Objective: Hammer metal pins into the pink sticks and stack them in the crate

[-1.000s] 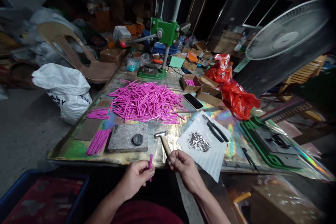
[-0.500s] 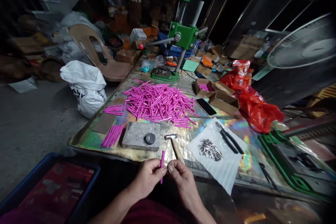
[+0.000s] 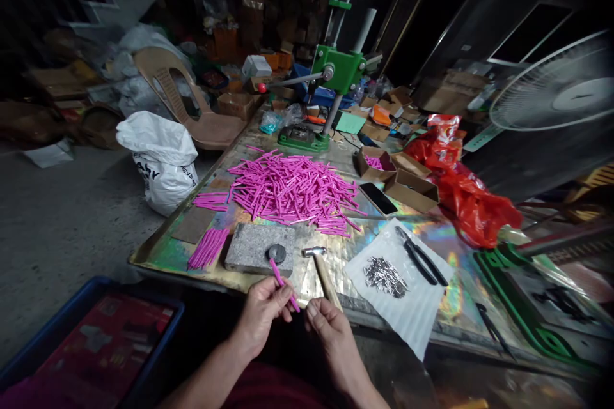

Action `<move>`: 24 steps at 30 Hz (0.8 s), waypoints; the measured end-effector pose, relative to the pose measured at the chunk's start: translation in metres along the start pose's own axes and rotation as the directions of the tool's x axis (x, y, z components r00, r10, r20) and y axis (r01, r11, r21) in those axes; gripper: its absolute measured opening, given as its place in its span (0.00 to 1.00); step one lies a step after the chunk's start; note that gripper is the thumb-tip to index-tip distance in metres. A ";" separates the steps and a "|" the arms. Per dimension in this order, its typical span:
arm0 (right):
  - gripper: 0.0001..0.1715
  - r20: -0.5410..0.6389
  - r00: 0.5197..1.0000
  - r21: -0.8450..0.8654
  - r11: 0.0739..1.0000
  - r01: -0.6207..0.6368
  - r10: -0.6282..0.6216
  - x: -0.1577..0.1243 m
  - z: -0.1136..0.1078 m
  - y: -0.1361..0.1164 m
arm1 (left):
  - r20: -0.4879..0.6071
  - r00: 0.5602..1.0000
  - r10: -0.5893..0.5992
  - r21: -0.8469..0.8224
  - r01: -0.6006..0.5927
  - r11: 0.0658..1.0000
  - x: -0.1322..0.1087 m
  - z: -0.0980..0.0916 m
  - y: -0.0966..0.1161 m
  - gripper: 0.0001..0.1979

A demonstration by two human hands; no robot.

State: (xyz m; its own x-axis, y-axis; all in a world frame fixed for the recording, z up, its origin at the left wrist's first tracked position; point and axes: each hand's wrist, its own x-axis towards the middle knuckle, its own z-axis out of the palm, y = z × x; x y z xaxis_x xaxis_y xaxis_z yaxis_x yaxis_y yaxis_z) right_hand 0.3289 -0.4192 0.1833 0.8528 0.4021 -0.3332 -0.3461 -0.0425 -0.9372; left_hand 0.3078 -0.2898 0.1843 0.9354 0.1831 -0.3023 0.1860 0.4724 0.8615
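My left hand [image 3: 261, 314] grips a thin pink stick [image 3: 277, 273] between thumb and fingers. The stick tilts, its far end in front of or at a small dark round disc [image 3: 277, 252] on a grey stone block [image 3: 247, 249]; whether they touch I cannot tell. My right hand [image 3: 330, 327] is pinched closed beside it, and whatever is in its fingertips is too small to name. Just beyond lies a hammer [image 3: 327, 276] with a wooden handle. A big heap of pink sticks [image 3: 292, 185] covers the table's middle, with a neat bundle [image 3: 209, 248] left of the block.
Small metal pins [image 3: 385, 276] and black-handled pliers [image 3: 421, 261] rest on a white sheet [image 3: 407, 326] to the right. Behind stand a phone [image 3: 378, 198], cardboard boxes [image 3: 411, 190] and a green hand press [image 3: 339, 69]. Red plastic bags [image 3: 474, 204] lie at right.
My left hand has moved slightly left and tipped the pink stick from upright to slanting toward the disc. The hands have drawn apart; my right hand stays pinched.
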 end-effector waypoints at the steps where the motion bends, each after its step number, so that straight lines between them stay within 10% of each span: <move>1: 0.23 0.004 1.000 0.018 1.000 -0.005 0.005 0.000 0.001 0.001 | -0.015 1.000 -0.004 -0.038 0.003 0.999 0.000 0.001 0.001 0.13; 24: 0.19 0.017 1.000 0.306 0.952 0.016 -0.023 0.004 0.011 0.013 | -0.039 0.993 0.112 0.024 -0.111 0.994 0.000 0.004 -0.011 0.12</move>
State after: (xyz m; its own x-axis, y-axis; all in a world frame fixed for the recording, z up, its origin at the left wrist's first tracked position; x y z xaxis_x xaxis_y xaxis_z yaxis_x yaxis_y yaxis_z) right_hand 0.3230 -0.4081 0.1709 0.8538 0.4182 -0.3101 -0.4351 0.2461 -0.8661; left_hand 0.3070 -0.2986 0.1770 0.9378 0.2686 -0.2199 0.0882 0.4283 0.8993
